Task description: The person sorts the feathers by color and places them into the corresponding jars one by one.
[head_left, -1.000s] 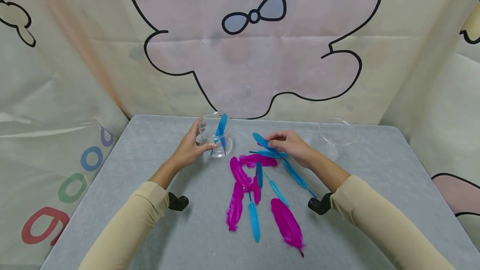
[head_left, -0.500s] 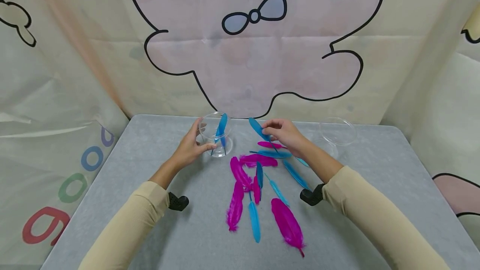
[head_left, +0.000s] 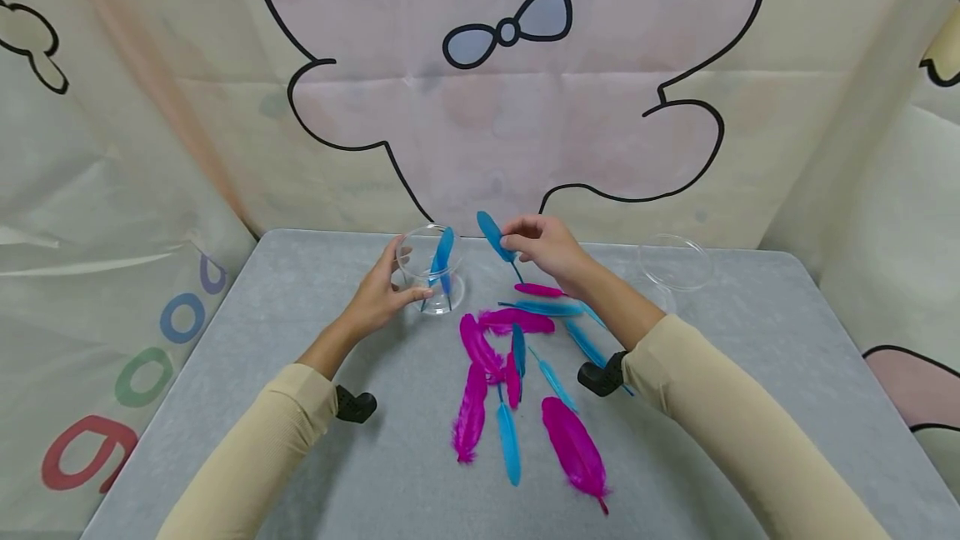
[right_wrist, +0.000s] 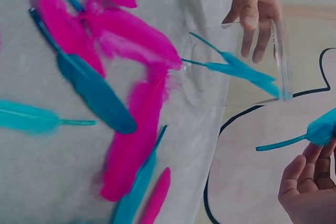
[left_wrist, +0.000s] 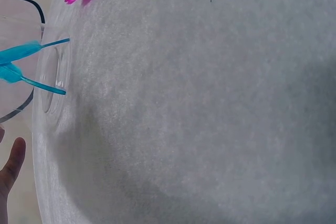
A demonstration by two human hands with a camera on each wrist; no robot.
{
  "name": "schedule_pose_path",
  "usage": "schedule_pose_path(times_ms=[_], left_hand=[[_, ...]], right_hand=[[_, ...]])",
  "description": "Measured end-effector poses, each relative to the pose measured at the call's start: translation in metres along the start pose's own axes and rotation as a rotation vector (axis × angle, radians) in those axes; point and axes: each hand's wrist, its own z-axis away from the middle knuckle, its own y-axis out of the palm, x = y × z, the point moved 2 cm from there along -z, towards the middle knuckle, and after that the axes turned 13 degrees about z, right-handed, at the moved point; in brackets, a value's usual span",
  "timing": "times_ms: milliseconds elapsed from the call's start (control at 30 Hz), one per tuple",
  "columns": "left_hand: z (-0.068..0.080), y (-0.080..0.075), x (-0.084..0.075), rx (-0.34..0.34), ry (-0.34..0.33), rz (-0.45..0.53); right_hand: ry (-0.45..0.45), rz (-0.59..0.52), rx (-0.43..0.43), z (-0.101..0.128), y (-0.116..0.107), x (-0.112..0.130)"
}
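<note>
With twelve o'clock toward the backdrop [head_left: 315, 182], the left hand [head_left: 378, 294] sits at eight o'clock of a clear cup [head_left: 420, 273], thumb on the near side and fingers on the far side, gripping it round the wall. The cup stands upright on the grey tabletop [head_left: 772, 373], and two blue feathers [head_left: 444, 252] lean inside it, their quills down near the base. At three o'clock of the cup, the right hand [head_left: 551, 252] has its thumb and fingers narrowed in a pinch on another blue feather, the held feather [head_left: 490, 232]. This one is in the air near the cup but apart from its rim, its vane pointing to eleven o'clock and its bare quill to five. Loose magenta and blue feathers lie scattered from about four to five o'clock of the cup, several of them touching or overlapping. Among them, a large magenta feather [head_left: 573, 448] points its quill to five o'clock, a bright blue feather [head_left: 508, 444] lies to its left, and a small magenta feather [head_left: 540, 290] lies below the right hand. A second clear cup [head_left: 667, 269] is well apart at three o'clock, beyond the right hand. A beige sleeve [head_left: 750, 423] covers the right forearm.
</note>
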Motion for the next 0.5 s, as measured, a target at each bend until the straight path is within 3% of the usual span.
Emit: schedule_pose_path(times_ms=[500], left_hand=[[-0.026, -0.014, 0.013, 0.036, 0.019, -0.006]], right_hand=[[-0.122, -0.055, -0.137, -0.030, 0.015, 0.026]])
